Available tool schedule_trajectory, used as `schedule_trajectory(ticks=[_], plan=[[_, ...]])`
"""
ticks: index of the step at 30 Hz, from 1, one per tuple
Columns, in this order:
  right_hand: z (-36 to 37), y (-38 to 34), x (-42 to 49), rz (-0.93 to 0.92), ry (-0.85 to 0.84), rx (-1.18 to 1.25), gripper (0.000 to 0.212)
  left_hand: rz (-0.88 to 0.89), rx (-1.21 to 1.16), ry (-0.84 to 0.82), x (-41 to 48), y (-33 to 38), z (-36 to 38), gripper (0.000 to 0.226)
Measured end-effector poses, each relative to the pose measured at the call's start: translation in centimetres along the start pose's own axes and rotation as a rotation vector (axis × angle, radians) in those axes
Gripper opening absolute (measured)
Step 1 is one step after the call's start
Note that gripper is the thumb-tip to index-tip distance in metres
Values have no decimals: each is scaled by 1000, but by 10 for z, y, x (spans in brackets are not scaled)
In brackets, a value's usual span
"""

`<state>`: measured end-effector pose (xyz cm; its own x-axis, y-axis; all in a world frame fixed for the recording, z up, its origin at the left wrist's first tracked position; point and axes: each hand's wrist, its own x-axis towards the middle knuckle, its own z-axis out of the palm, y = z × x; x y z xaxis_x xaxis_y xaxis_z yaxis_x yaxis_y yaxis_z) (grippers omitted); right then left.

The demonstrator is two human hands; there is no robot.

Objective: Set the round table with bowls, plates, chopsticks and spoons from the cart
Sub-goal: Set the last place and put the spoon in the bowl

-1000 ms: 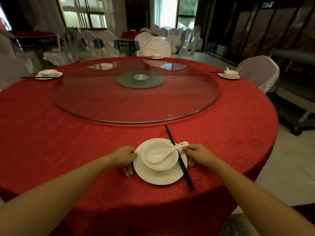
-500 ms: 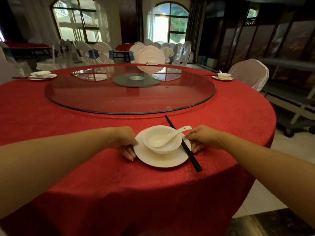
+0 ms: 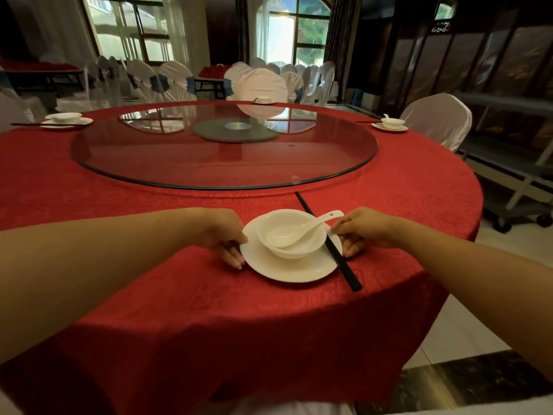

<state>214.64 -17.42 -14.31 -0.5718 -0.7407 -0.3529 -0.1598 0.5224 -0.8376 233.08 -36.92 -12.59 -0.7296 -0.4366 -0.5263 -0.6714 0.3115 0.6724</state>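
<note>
A white plate (image 3: pixel 287 269) lies near the front edge of the round table (image 3: pixel 149 220), which wears a red cloth. On the plate stands a white bowl (image 3: pixel 294 248) with a white spoon (image 3: pixel 302 232) inside, its handle pointing right. Black chopsticks (image 3: pixel 332 247) lie across the plate's right side. My left hand (image 3: pixel 223 235) pinches the plate's left rim. My right hand (image 3: pixel 363 230) grips the plate's right rim beside the chopsticks.
A glass turntable (image 3: pixel 224 154) fills the table's middle. Set places lie at the far left (image 3: pixel 67 119), far back (image 3: pixel 263 100) and far right (image 3: pixel 390 124). White-covered chairs (image 3: pixel 438 121) ring the table. A grey cart (image 3: pixel 514 163) stands to the right.
The camera has drawn back and lowered, so the setting sits further from me. Both hands stay at the plate's rims; the plate has barely shifted.
</note>
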Motion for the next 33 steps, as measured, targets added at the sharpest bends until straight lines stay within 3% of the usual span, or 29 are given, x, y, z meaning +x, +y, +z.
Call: schedule_trajectory(ticks=[14, 22, 29, 33], plan=[[-4, 11, 1, 50, -58, 147, 21, -68, -61, -39, -1, 0, -1, 28], [-16, -4, -3, 141, -122, 27, 21, -149, -86, -51, -5, 8, 0, 30], [-9, 2, -4, 151, -111, 139, 20, -133, -163, 72, -6, 5, 11, 14], [-8, 0, -3, 153, -92, 181, 22, -153, -166, 99, -4, 3, 9, 19]])
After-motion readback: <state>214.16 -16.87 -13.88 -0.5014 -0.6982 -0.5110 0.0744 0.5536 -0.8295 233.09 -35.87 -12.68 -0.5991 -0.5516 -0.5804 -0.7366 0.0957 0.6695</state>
